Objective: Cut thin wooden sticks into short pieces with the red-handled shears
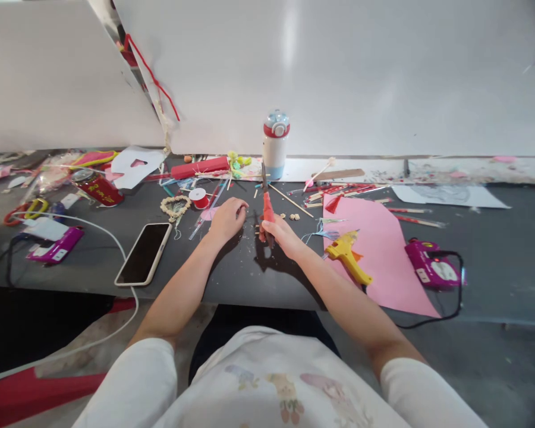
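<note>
My right hand (283, 235) is closed round the red handles of a pair of scissors (266, 205), seen edge-on with the dark blades pointing away from me. My left hand (229, 220) rests on the dark table to the left of them, fingers loosely curled and a little apart, with nothing visible in them. Small pale wooden pieces (294, 217) lie just beyond my right hand. Near my left hand are a spool of red thread (199, 198), a clear ruler (200, 226) and a ring of pale beads or pieces (175, 207).
On the right, a yellow glue gun (348, 255) lies on a pink sheet (387, 238), beside a purple power strip (432, 270). A bottle (275, 145) stands at the back. Leftward are a phone (144, 254), a red can (97, 188) and a white cable (102, 229).
</note>
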A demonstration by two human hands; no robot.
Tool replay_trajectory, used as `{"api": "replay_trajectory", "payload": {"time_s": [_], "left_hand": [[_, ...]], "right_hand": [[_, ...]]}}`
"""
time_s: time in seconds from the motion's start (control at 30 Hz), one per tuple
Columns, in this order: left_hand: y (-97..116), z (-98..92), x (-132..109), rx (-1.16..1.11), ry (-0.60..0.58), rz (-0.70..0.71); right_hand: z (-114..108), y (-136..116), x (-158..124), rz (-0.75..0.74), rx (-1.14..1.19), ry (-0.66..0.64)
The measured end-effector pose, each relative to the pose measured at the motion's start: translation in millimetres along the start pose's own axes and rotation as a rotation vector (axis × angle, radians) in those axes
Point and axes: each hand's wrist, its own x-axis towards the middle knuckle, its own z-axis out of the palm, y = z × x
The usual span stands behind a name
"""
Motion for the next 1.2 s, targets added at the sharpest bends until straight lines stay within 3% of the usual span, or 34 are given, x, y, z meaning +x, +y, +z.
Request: {"api": "replay_trajectory", "payload": {"time_s": [0.97, 1.1, 1.2], "left_hand": [[5, -5.5, -1, -0.011, 0.005, 0.036], [8, -1.1, -1, -0.134, 0.006, -0.025], [12, 5.8, -3, -0.372, -0.042, -0.086]], "right_hand": [[-7, 12, 3, -0.03, -0.166, 0.021], [-8, 9, 1, -0.026, -0.264, 0.047], [-6, 4, -1, -0.02, -0.337, 0.07]]}}
